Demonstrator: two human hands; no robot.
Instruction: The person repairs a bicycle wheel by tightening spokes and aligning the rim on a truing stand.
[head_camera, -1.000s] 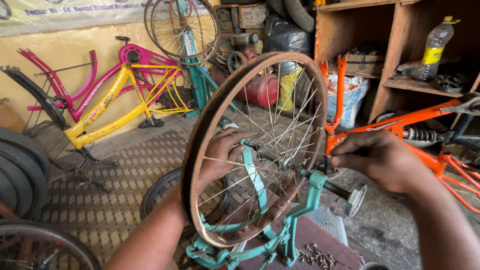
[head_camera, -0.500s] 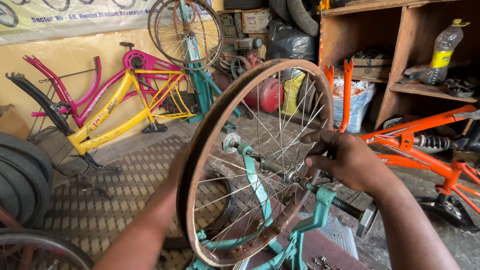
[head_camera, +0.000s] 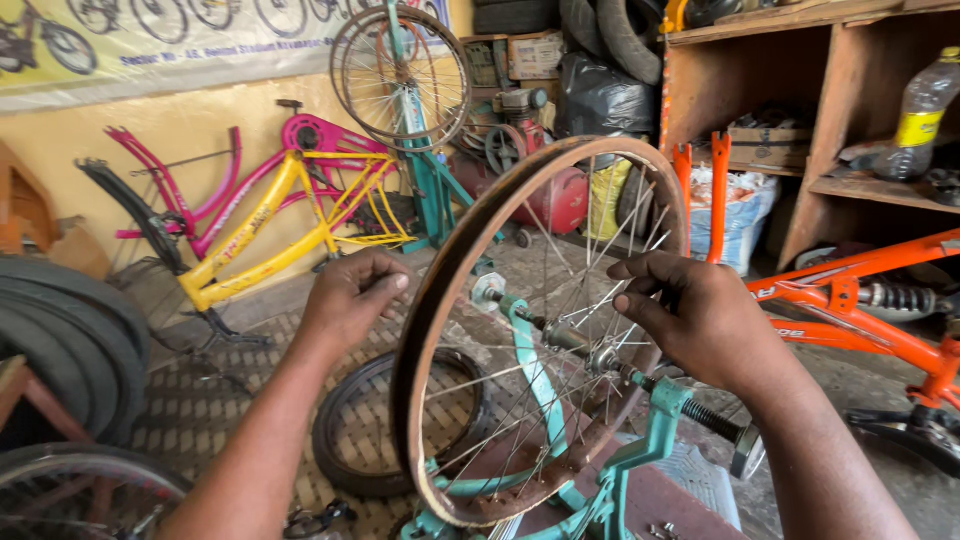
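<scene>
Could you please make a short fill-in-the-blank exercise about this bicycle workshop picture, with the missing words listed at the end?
1. The bare wheel rim is mounted in a stand painted ____.
2. The right hand reaches in among the wheel's thin metal ____.
3. On the floor beyond the left hand stands a bicycle frame coloured ____.
4. On the wooden shelf at the right stands a plastic ____.

Missing words: turquoise; spokes; yellow; bottle
</scene>
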